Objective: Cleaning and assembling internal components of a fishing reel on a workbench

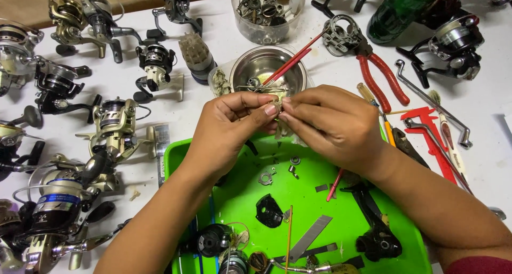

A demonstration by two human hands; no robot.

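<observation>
My left hand (pixel 229 127) and my right hand (pixel 330 124) meet above the far edge of a bright green tray (pixel 325 210). Their fingertips pinch one small pale metal part (pixel 277 104) between them; most of it is hidden by the fingers. On the tray lie small washers, a black cover piece (pixel 268 211), a black reel handle (pixel 376 231), flat metal strips and a thin stick. Just beyond my hands stands a steel bowl (pixel 266 68) with red sticks leaning in it.
Several fishing reels (pixel 114 127) crowd the white table at the left and top. A clear jar of metal parts (pixel 265 10) stands at the back. Red-handled pliers (pixel 373 66), a bent wrench (pixel 432 100), a red caliper and a green bottle (pixel 397 10) lie at the right.
</observation>
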